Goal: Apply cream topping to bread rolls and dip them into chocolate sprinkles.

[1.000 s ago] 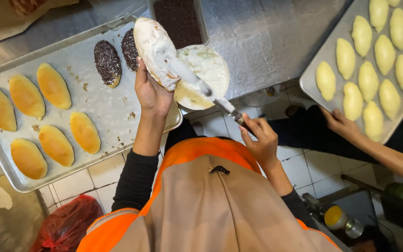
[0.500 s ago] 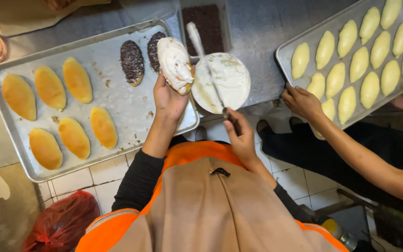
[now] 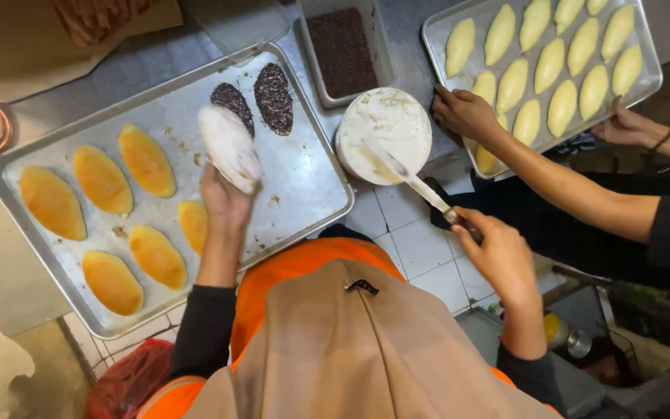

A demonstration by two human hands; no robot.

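While left hand [image 3: 225, 203] clasps cream-coated bun [image 3: 229, 147] | right hand [image 3: 496, 252] seemingly fisted on knife [image 3: 412, 182]

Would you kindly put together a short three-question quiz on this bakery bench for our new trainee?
1. True or false: the left hand holds a bun coated in white cream over the near tray.
2. What does the knife in the right hand reach into? A) the round tub of white cream B) the rectangular tin of dark sprinkles C) the far tray
3. How many sprinkle-covered dark buns lie on the near tray?

Key: 1 true; 2 A; 3 two.
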